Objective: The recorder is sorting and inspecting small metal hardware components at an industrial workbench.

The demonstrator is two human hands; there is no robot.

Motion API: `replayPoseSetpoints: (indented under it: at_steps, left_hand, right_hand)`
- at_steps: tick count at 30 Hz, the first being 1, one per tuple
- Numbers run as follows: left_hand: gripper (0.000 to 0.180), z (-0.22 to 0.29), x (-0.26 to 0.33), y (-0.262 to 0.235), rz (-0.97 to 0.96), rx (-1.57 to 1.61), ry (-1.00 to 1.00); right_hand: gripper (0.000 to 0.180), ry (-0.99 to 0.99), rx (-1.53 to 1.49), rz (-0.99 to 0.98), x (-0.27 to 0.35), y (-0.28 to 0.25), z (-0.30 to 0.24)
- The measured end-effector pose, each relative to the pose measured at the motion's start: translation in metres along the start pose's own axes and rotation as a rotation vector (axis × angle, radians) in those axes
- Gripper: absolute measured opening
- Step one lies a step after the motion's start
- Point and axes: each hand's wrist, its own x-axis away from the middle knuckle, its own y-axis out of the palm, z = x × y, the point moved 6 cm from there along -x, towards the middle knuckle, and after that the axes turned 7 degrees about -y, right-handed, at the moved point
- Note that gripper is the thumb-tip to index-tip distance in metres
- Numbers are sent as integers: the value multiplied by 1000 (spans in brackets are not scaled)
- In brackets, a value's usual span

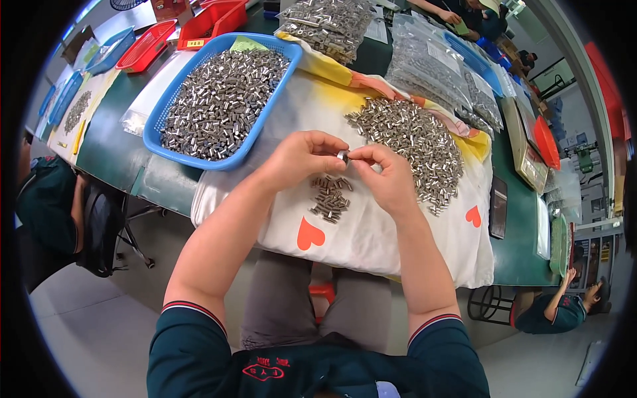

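A long dark green worktable [119, 142] in a workshop carries a white cloth with red hearts and yellow patches [371, 232], on which a blue plastic basket of small silvery metal sleeves [222, 99], a loose heap of the same sleeves [411, 142] and a small sorted cluster [330, 197] lie. Above that cluster the left hand [302, 156] and right hand [388, 176] meet, thumbs and forefingers pinching one small silvery metal piece [343, 156]. That piece is mostly hidden by fingertips, and the bagged parts [431, 63] farther back blur toward the rim.
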Motion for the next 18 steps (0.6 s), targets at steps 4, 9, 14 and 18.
replayPoseSetpoints:
  at_steps: [4, 9, 14, 18]
  left_hand:
    - [30, 7, -2, 5, 31, -136, 4]
    - [29, 4, 6, -2, 95, -207, 3]
    - [29, 0, 2, -1, 84, -229, -9]
    - [28, 2, 4, 4, 19, -211, -19]
  right_hand:
    - [9, 17, 69, 1, 1, -5, 0]
    - [9, -239, 399, 5, 2, 10, -10]
    - [9, -192, 374, 26, 5, 3, -12]
    - [12, -1, 43, -68, 4, 0, 2]
